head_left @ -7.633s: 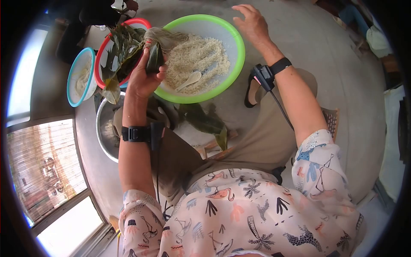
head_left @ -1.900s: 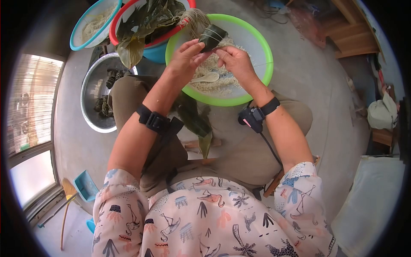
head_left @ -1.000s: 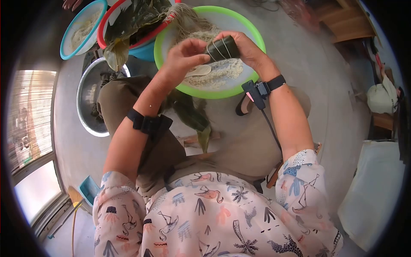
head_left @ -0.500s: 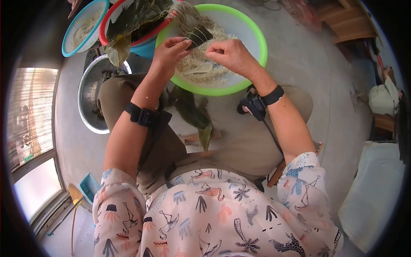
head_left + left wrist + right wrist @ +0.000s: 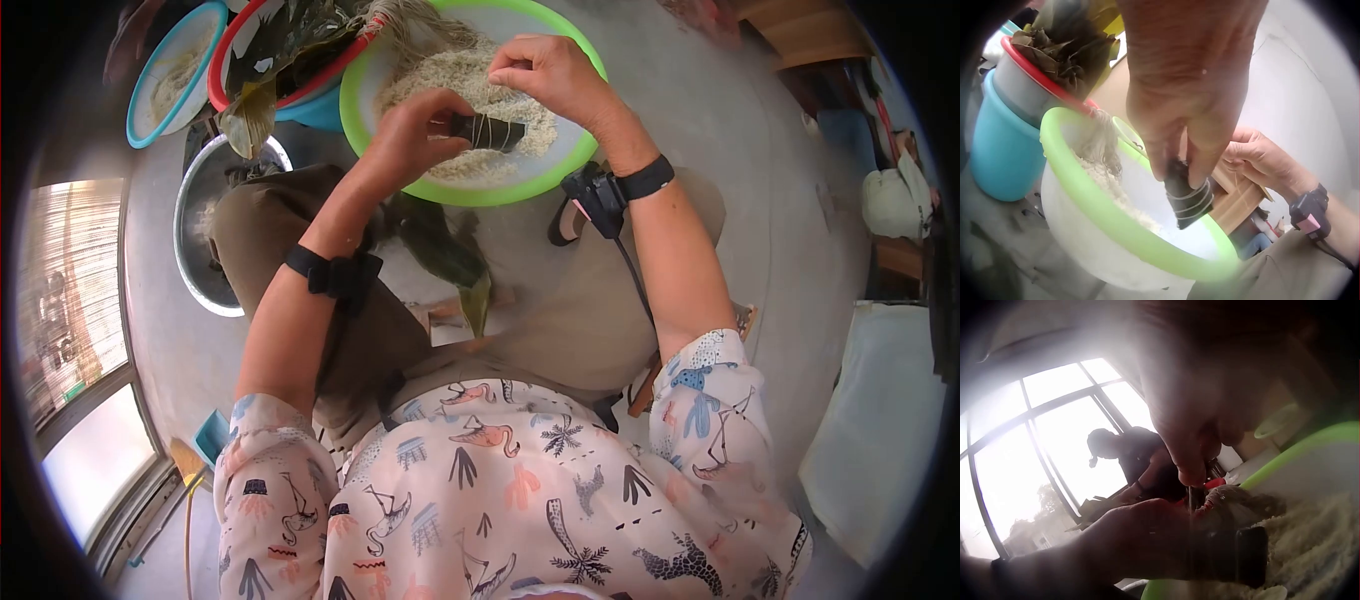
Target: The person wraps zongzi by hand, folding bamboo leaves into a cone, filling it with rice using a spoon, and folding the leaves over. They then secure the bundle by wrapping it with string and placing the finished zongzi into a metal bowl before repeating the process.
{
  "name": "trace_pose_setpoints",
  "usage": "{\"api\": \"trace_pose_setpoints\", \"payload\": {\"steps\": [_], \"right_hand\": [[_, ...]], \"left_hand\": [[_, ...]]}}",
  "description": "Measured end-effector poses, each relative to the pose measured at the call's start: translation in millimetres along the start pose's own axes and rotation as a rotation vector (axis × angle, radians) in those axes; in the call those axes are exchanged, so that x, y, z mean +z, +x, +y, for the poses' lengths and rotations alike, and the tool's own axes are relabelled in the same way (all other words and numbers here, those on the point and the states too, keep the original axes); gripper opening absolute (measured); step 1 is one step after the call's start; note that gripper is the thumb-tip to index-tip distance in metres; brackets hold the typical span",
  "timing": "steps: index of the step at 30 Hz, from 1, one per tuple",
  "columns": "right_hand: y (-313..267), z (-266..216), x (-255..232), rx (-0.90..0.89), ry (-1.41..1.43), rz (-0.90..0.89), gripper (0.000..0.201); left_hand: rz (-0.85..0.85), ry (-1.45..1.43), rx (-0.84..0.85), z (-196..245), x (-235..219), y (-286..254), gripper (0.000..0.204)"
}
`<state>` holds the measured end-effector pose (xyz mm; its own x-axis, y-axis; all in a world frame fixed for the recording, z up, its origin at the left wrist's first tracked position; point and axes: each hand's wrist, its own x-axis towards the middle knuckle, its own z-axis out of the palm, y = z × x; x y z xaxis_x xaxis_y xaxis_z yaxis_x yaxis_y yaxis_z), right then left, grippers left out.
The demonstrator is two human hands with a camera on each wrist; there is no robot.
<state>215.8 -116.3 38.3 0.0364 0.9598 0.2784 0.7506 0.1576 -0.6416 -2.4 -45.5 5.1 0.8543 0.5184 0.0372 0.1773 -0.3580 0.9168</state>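
Observation:
The left hand [image 5: 415,130] grips one end of a dark leaf-wrapped bundle [image 5: 498,133] over the green-rimmed bowl. Pale string circles the bundle, and in the left wrist view its free end [image 5: 1190,203] points down between thumb and fingers. Above and to the right, the right hand [image 5: 565,85] has curled fingers, with thumb and forefinger together. Thin strands [image 5: 1194,500] run down from that pinch towards the bundle in the right wrist view.
Loose rice [image 5: 455,72] lies in the green-rimmed bowl [image 5: 475,195]. Leaves fill a red-rimmed basin [image 5: 345,62]; a blue-rimmed one [image 5: 135,110] and metal basin [image 5: 183,240] stand left. Long leaves [image 5: 440,250] hang below the bowl. Another person [image 5: 1141,456] is beyond.
Since half a second ago, the right hand has risen and the bundle has tipped, with its free end now lower and further right. Earlier, both hands were at the bundle.

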Motion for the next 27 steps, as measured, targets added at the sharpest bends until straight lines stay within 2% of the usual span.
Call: {"api": "trace_pose_setpoints", "payload": {"steps": [1,3,4,5,6,7,8,10,12,15,17,18,20,21,23,24,26,27], "right_hand": [[0,5,1,0.047,0.064,-0.026,0.012],[-1,13,5,0.093,0.122,-0.048,0.012],[-1,15,10,0.201,0.345,-0.082,0.011],[1,17,13,0.307,0.569,-0.119,0.011],[1,14,14,0.302,0.569,-0.121,0.011],[-2,10,18,0.363,0.644,-0.146,0.011],[-4,6,21,0.425,0.719,-0.174,0.011],[-3,5,31,0.447,0.702,-0.181,0.009],[-6,3,39,0.417,0.553,-0.153,0.012],[-14,-1,42,0.352,0.416,-0.158,0.016],[-16,-1,43,0.315,0.366,-0.178,0.016],[-17,-2,42,0.307,0.369,-0.174,0.016],[-17,-3,42,0.301,0.373,-0.170,0.016],[-17,-6,40,0.326,0.413,-0.183,0.017],[-15,-9,35,0.354,0.454,-0.194,0.017],[-14,-8,32,0.419,0.557,-0.226,0.017],[-14,-6,32,0.483,0.660,-0.258,0.017],[-14,-6,32,0.507,0.732,-0.276,0.016]], "left_hand": [[-0.005,0.001,0.003,0,-1,0,0.033],[-0.088,-0.485,-0.066,0,-6,1,0.033],[-0.089,-0.485,-0.062,1,-7,2,0.033],[-0.044,-0.641,-0.108,3,-9,2,0.032],[0.005,-0.794,-0.154,4,-12,3,0.032],[0.031,-0.925,-0.128,-1,-12,7,0.031],[0.036,-0.921,-0.128,-3,-14,8,0.031],[0.171,-1.036,-0.160,-1,-15,11,0.031],[0.182,-1.076,-0.156,-11,-18,11,0.030],[0.278,-0.969,-0.197,-21,-20,10,0.032],[0.383,-0.615,-0.253,-18,-19,7,0.032],[0.384,-0.615,-0.253,-18,-20,6,0.032],[0.370,-0.151,-0.230,-18,-22,6,0.035],[0.368,-0.152,-0.231,-15,-19,5,0.035],[0.435,0.380,-0.016,-8,-10,2,0.035],[0.434,0.379,-0.016,-8,-7,2,0.035],[0.418,0.453,0.194,-11,-2,1,0.040],[0.391,0.496,0.201,-6,1,-3,0.039]]}}
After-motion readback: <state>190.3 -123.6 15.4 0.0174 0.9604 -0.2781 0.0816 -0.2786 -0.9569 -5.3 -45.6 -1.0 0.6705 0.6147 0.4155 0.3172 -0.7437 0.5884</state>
